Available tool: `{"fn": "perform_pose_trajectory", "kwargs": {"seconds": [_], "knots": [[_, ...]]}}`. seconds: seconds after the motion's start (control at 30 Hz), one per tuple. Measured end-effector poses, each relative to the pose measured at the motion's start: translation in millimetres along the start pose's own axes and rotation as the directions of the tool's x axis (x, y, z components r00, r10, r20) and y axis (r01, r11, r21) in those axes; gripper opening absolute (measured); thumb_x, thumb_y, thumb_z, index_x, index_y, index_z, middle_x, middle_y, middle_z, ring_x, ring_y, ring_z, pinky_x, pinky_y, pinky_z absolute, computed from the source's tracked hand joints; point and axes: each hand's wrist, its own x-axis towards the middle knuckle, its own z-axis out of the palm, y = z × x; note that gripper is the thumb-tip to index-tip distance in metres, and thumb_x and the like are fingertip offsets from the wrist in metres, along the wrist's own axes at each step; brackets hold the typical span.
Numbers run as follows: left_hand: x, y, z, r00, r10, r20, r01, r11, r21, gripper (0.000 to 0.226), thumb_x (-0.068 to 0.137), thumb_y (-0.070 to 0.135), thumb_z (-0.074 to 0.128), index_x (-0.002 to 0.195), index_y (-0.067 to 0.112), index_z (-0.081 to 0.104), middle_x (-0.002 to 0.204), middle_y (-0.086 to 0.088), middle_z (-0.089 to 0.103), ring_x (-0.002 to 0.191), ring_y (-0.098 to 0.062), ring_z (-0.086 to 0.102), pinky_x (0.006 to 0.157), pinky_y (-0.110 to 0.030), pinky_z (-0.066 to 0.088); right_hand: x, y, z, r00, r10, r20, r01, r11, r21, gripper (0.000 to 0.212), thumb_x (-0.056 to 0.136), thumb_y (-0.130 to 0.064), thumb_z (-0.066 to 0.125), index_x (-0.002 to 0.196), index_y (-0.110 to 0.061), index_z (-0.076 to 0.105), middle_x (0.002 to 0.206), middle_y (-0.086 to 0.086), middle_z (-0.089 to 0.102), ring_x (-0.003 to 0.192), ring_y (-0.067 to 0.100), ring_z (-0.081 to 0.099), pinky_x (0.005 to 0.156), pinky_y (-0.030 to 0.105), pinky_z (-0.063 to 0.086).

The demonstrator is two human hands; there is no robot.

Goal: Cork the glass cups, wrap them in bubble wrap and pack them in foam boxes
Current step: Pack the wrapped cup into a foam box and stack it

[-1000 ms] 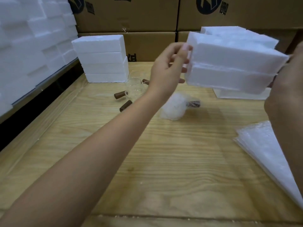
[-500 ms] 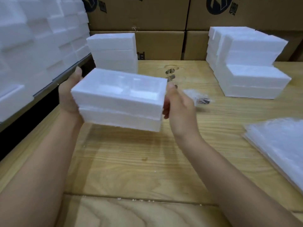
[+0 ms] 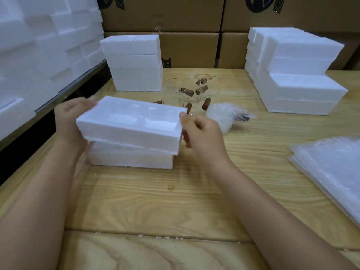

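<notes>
The person's body shows as two bare arms. The left forearm fills the near left and the right forearm the near right, both smooth and uncovered from the picture's edge to the wrist. The left hand and the right hand are bare too, with short, plain thumbnails. The right hand's fingers look slightly blurred.

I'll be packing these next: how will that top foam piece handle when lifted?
Probably stiff: the top foam piece looks straight, held only at its ends by the left hand and right hand. Likely light, being foam. Possibly crumbly: white crumbs dot the table.
</notes>
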Motion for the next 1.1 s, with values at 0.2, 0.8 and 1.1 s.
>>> {"fn": "perform_pose_trajectory", "kwargs": {"seconds": [0.2, 0.8, 1.1], "knots": [[-13.3, 31.7, 55.3, 0.903, 0.138, 0.408, -0.222, 0.961, 0.167, 0.039, 0.075, 0.023, 0.061, 0.039, 0.020, 0.048, 0.041, 0.012, 0.035, 0.043, -0.011, 0.032, 0.047, -0.022, 0.023, 17.0, -21.1, -71.7, 0.995, -0.025, -0.097, 0.027, 0.999, 0.019, 0.026, 0.074, -0.047, 0.065, 0.084, -0.026, 0.053, 0.059, -0.012, 0.058, 0.049, 0.006, 0.051, 0.045, 0.019, 0.039], [-29.9, -6.3, 124.9, 0.663, -0.335, 0.670, -0.414, 0.582, 0.700, 0.044, 0.081, 0.012, 0.067, 0.043, 0.013, 0.043, 0.047, 0.003, 0.045, 0.053, -0.006, 0.038, 0.072, -0.030, 0.027, 26.6, 46.0, -157.2, 0.990, 0.143, -0.005, -0.129, 0.881, -0.455, 0.009, 0.085, -0.025, 0.062, 0.086, -0.031, 0.056, 0.062, 0.001, 0.064, 0.051, 0.009, 0.057, 0.053, 0.028, 0.038], [-24.9, 3.2, 149.0, 0.789, -0.130, 0.600, -0.368, 0.682, 0.632, 0.010, 0.089, 0.032, 0.061, 0.080, 0.027, 0.061, 0.075, 0.010, 0.065, 0.082, -0.013, 0.058, 0.081, -0.035, 0.047, 68.2, 33.6, -146.1, 0.987, 0.112, -0.112, -0.148, 0.906, -0.396, 0.034, 0.090, -0.034, 0.060, 0.123, -0.032, 0.051, 0.112, -0.005, 0.054, 0.094, 0.013, 0.057, 0.076, 0.031, 0.048]]}}
